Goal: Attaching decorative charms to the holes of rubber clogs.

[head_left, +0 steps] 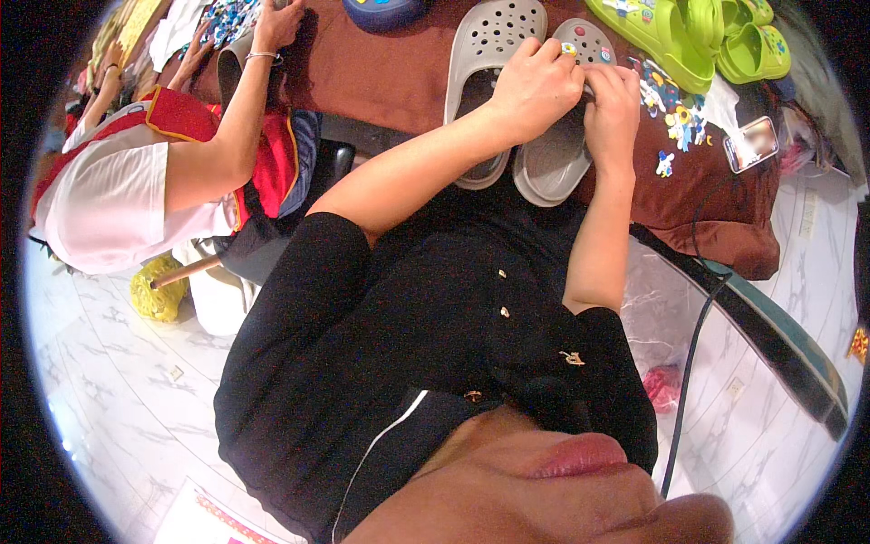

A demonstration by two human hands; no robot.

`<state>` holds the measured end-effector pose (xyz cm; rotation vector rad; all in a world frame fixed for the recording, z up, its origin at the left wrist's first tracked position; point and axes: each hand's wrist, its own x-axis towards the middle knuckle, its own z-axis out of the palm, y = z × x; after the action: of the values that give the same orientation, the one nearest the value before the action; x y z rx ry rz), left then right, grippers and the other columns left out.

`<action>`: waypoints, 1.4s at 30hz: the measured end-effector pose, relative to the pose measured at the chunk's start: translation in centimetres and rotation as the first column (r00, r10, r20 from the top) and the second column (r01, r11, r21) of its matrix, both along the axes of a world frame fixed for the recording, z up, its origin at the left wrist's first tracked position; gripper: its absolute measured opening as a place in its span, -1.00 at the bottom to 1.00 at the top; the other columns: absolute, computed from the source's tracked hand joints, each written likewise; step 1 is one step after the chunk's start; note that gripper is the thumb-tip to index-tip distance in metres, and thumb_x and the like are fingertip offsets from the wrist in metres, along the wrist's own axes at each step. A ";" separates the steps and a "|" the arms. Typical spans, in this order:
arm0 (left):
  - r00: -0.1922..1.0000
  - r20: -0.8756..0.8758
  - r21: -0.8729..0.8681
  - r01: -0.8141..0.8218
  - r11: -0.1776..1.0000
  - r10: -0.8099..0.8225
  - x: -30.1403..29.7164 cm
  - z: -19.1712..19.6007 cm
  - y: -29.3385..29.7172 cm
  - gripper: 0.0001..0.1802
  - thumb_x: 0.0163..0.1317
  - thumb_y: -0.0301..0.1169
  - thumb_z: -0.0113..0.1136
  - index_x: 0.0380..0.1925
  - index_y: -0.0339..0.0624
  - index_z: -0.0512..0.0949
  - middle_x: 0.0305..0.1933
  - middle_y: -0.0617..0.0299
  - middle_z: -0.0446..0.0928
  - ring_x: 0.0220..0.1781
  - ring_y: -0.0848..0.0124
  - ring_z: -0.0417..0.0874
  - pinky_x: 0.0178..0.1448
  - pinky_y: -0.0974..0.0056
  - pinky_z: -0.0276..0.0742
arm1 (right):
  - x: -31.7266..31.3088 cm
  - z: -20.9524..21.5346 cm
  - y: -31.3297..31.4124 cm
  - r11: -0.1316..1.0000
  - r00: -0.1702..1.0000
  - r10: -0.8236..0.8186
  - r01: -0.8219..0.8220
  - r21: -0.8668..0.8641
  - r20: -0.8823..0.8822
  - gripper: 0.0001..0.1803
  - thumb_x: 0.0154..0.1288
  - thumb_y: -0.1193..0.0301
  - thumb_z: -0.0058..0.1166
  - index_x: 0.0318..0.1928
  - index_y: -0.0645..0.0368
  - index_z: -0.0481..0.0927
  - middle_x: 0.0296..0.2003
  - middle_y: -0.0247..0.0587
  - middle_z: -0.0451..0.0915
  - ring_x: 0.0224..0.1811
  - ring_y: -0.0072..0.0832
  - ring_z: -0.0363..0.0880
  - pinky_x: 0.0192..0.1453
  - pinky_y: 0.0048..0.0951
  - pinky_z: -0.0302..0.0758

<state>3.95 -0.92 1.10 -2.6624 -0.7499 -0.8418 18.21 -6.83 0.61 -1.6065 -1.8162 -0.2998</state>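
A pair of grey clogs with holes in their uppers lies near the table's edge in front of me. On the upper of the right grey clog [580,34] sit several small charms, among them a yellow and white charm [568,49]. My left hand [541,89] is closed on this clog's upper, fingers curled at its opening. From the other side my right hand [613,104] pinches the same upper, its fingertips meeting the left ones. Whether a charm is between the fingers is hidden. The left grey clog [498,32] lies beside my left wrist, with no charms visible.
Loose colourful charms [681,118] are scattered right of the clogs, near a phone [752,145] and green clogs [662,36]. A blue clog [385,11] lies at the far edge. At left, a co-worker's hand [279,20] is over the brown-covered table [362,82]. A black cable [693,344] hangs at right.
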 end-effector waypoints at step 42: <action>0.999 0.046 0.032 0.005 0.999 -0.006 0.2 -0.4 0.4 -0.91 -0.02 -0.37 0.18 -0.51 -0.10 0.56 -0.40 0.26 0.61 -0.21 0.34 0.60 -0.07 0.23 0.42 | -0.3 -0.9 -2.5 0.996 0.982 -0.086 0.085 -0.016 -0.165 -0.50 -0.02 0.63 0.26 0.03 0.15 0.64 0.00 -0.20 0.63 0.14 -0.17 0.42 0.32 -0.20 0.32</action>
<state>4.20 -0.51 0.74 -2.6267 -0.7338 -0.9116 17.93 -9.37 -0.31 -1.6674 -1.6281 -0.1900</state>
